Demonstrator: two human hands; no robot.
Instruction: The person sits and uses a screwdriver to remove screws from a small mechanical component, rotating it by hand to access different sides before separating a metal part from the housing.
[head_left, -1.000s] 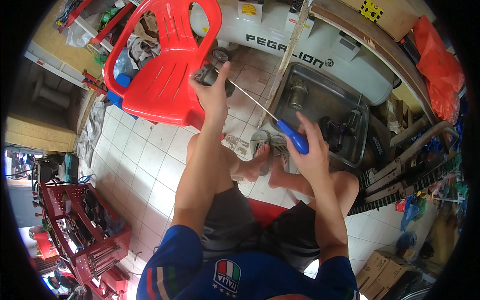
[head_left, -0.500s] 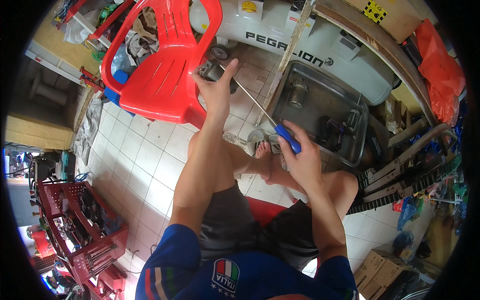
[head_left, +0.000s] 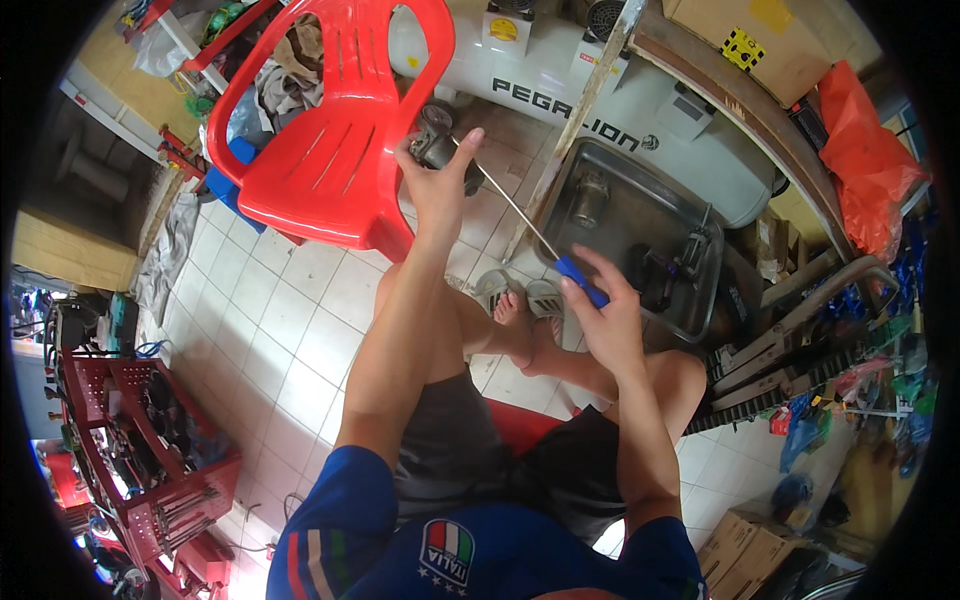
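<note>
My left hand [head_left: 438, 188] is wrapped round a dark grey metal machine part [head_left: 436, 146] with a round end, held up beside the red chair's seat. My fingers and palm hide some of it, so its exact kind cannot be made out. In my right hand [head_left: 614, 318] is a long screwdriver [head_left: 580, 278], gripped by its blue handle. Its thin shaft slants up and left to the metal part. The tip meets the part near my left thumb; whether it sits in a screw is too small to tell.
A red plastic chair [head_left: 325, 165] stands ahead on the left. To the right, a metal tray [head_left: 640, 165] holds a cylindrical metal part [head_left: 591, 198] and dark parts. Behind lies a white tank [head_left: 560, 80]. A red tool rack [head_left: 185, 500] is at lower left, cardboard boxes [head_left: 745, 550] at lower right.
The metal part has turned a little, and more of its round end shows above my left hand. The screwdriver stays against it. My feet and sandals have shifted slightly.
</note>
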